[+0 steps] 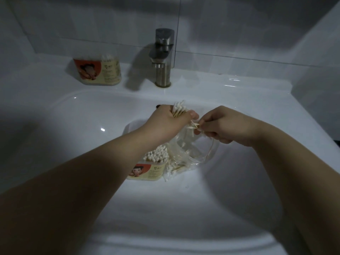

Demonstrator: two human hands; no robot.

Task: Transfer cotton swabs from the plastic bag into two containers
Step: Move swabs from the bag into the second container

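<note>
Head view: mid-transfer, left hand [170, 124] clutches a bundle of cotton swabs [179, 109], right hand [225, 127] pinches strays [193, 126] over the plastic bag [199, 153] beside the near container [150, 172], which probably need aligning before insertion.

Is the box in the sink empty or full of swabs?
Mostly full: white swab tips crowd the open top of the box.

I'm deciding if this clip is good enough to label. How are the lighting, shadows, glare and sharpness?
Head view: dim overall, brightest in the sink around the left hand and right hand, dark at the corners; the tap throws a hard shadow leftward; small glare spots dot the basin; the wide lens bends the sink's edges; the container on the ledge looks soft.
</note>
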